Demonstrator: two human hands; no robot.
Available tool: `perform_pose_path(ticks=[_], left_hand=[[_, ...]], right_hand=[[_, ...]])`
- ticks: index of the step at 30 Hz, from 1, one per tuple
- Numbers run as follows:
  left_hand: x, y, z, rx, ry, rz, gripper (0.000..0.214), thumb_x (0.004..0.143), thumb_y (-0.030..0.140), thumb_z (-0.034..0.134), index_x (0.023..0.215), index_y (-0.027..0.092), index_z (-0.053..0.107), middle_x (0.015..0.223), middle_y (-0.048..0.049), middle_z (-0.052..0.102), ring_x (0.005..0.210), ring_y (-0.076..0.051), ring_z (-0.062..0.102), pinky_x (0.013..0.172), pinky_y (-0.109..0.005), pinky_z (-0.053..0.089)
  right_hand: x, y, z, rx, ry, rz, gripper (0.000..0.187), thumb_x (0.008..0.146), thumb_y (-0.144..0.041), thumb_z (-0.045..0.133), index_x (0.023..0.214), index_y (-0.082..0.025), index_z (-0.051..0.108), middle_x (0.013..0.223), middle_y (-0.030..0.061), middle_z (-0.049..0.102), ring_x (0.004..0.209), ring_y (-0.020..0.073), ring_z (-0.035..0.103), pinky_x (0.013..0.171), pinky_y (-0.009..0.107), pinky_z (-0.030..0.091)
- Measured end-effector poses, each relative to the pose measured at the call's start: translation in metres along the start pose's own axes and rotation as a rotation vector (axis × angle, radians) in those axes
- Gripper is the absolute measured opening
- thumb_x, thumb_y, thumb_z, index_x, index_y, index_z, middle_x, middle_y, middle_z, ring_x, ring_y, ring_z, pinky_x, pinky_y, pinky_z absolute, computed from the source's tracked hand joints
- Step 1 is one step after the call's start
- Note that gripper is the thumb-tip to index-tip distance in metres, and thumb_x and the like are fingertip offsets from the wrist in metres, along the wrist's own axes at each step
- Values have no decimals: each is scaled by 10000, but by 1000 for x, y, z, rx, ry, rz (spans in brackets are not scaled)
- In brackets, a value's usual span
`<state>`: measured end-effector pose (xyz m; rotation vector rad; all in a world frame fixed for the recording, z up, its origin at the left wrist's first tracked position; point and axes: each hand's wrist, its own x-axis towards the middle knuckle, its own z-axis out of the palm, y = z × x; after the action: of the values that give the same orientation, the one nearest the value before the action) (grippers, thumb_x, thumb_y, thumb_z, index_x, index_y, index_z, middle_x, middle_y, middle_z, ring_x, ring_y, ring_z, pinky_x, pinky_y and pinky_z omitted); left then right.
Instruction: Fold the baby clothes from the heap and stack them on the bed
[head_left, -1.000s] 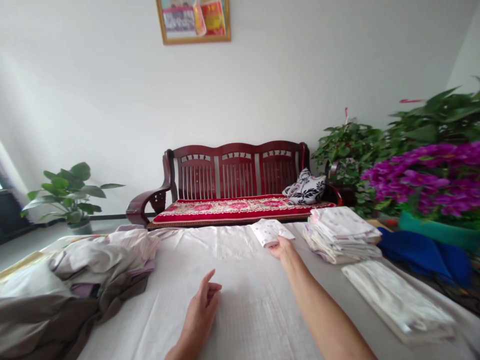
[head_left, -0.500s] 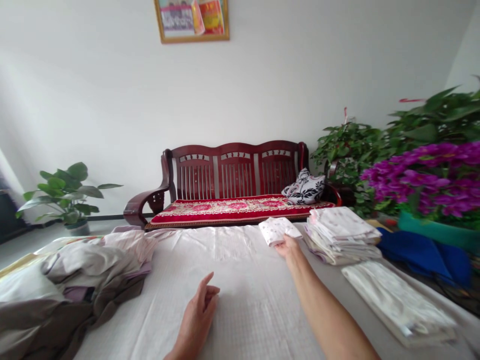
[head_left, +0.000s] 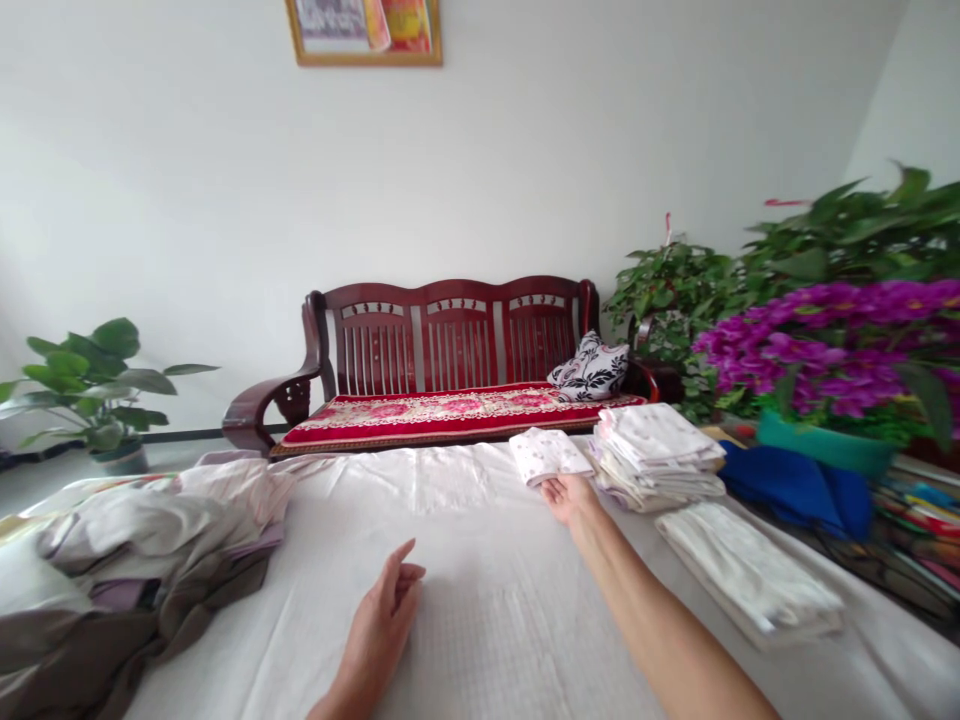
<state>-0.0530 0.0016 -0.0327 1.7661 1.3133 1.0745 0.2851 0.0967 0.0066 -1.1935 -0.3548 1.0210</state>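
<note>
A small folded white cloth garment point(head_left: 550, 456) with a faint print lies at the far side of the white-covered table point(head_left: 480, 560). My right hand point(head_left: 568, 497) is at its near edge, with loosely bent fingers that look free of the fabric. Just right of it rises a stack of folded clothes point(head_left: 660, 455). Over the middle of the cover my left hand point(head_left: 386, 605) holds nothing, its index finger stretched out and the others loosely curled.
On the left lies a rumpled heap of clothes point(head_left: 172, 550). At right are a folded pale garment point(head_left: 750, 570), a blue cloth point(head_left: 799, 490) and purple flowers point(head_left: 832, 345) in a teal planter. A wooden bench point(head_left: 457, 345) stands beyond the table.
The view has turned slightly right. The folded garment has gone from my right hand's grasp to lying by the stack, and my right fingers now show in front of it. My left hand stays similarly posed.
</note>
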Motion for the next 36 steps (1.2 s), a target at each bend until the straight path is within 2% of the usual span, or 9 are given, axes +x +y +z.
perform_pose_path(ticks=[5, 7, 10, 12, 14, 16, 23, 32, 36], left_hand=[[-1, 2, 0, 22, -7, 5, 475, 850, 381, 520, 1300, 230, 538, 1058, -38, 734, 945, -203, 704, 875, -339, 534], [-1, 3, -1, 33, -14, 2, 458, 856, 384, 515, 1286, 230, 554, 1063, -40, 733, 961, -205, 703, 883, -339, 534], [-2, 5, -1, 33, -14, -1, 436, 855, 394, 519, 1251, 225, 591, 1053, -45, 739, 975, -213, 704, 894, -343, 538], [-2, 6, -1, 26, -1, -1, 424, 848, 402, 532, 1225, 227, 616, 1047, -48, 743, 983, -220, 705, 905, -347, 540], [-3, 7, -1, 22, 8, 0, 418, 842, 405, 544, 1211, 232, 635, 1048, -50, 747, 990, -224, 706, 909, -349, 543], [-3, 7, -1, 28, 9, 8, 408, 842, 402, 546, 1199, 236, 649, 1046, -50, 749, 994, -225, 706, 909, -349, 544], [-2, 12, -2, 74, -16, 26, 359, 849, 365, 524, 1140, 221, 678, 1065, -54, 751, 1002, -215, 700, 925, -333, 528], [-3, 18, 0, 147, -28, 112, 302, 847, 209, 481, 1019, 212, 729, 982, -49, 734, 911, -195, 688, 847, -304, 507], [-3, 16, 0, 95, -24, 107, 313, 817, 153, 492, 1018, 200, 727, 998, -48, 740, 913, -183, 683, 854, -302, 515]], right_hand=[[-20, 10, 5, -269, -20, -128, 269, 920, -246, 613, 1172, -156, 643, 1156, 99, 682, 1005, 216, 667, 867, 391, 571], [-20, 5, 8, -368, -47, -256, 294, 876, -180, 592, 1161, -182, 667, 1244, 95, 674, 1139, 227, 632, 977, 370, 524], [-11, -5, 6, -582, -66, -462, 425, 874, -195, 571, 1295, -226, 620, 1541, 64, 465, 1455, 237, 343, 1200, 393, 267], [-1, -6, -2, -867, -88, -579, 468, 887, -219, 578, 1354, -199, 578, 1603, 94, 369, 1520, 265, 186, 1231, 467, 101], [9, -2, -12, -1106, -119, -643, 470, 883, -235, 603, 1348, -170, 582, 1587, 131, 391, 1526, 290, 163, 1221, 510, 24], [15, 4, -19, -1166, -138, -648, 450, 874, -244, 622, 1319, -177, 605, 1561, 127, 435, 1522, 293, 180, 1222, 513, 3], [-3, 17, -19, -1404, -107, -788, 445, 919, -261, 553, 1353, -163, 566, 1538, 165, 455, 1508, 326, 212, 1216, 557, 45], [-95, 69, -5, -1625, -454, -801, 527, 949, -377, 464, 1436, -183, 518, 1561, 152, 427, 1461, 317, 342, 1194, 519, 234], [-117, 85, -7, -1660, -500, -902, 529, 939, -381, 456, 1430, -200, 535, 1541, 138, 460, 1444, 313, 378, 1176, 518, 292]])
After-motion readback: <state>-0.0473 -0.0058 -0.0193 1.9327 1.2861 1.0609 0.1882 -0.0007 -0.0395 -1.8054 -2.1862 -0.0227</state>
